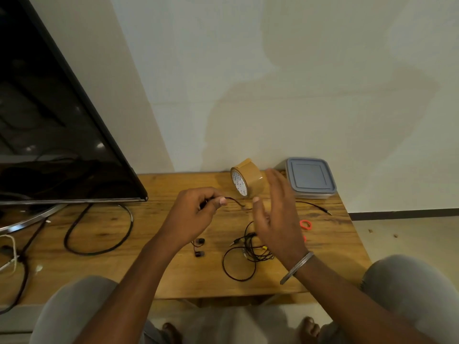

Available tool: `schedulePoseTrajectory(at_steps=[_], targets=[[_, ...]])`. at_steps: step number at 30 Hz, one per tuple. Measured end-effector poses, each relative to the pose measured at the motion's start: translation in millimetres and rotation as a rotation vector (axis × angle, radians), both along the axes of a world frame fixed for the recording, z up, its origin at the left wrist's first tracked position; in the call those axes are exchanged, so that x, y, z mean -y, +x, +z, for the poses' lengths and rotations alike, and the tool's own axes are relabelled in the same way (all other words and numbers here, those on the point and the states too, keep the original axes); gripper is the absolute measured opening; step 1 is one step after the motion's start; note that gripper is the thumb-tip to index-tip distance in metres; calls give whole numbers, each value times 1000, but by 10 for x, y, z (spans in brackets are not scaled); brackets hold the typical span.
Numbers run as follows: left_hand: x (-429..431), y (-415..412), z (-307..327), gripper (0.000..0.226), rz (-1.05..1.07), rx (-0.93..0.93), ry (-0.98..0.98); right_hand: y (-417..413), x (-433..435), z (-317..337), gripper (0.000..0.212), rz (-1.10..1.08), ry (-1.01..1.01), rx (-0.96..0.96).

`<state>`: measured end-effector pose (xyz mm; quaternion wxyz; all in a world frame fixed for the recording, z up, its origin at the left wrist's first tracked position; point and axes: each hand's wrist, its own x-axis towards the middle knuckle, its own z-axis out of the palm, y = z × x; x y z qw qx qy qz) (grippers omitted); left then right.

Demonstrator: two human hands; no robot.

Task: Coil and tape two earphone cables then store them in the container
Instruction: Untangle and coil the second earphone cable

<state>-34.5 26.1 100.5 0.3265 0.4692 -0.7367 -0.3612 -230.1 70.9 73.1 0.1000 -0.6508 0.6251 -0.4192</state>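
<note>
Over the wooden counter (173, 281), our left grip (196, 212) pinches an earphone cable (236, 202), probably to anchor a coil; our right grip (275, 219) hovers spread and empty beside the tape roll (248, 178).

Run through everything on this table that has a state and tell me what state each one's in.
Container: lid on, closed.
Tape roll: on edge, loose end lifted.
Held earphone cable: uncoiled, pinched by left hand.
Other earphone cable: lying loose and tangled, untaped.
Right hand: open, holding nothing.
Television: screen dark.
</note>
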Motion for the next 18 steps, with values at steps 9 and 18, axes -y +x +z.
schedulePoseTrajectory(at_steps=[9, 18], targets=[[-45, -28, 39, 12, -88, 62, -5, 21, 24, -57, 14, 138, -64, -143], [19, 98, 61, 16, 13, 54, 69, -225, 137, 3, 15, -206, -56, 266]])
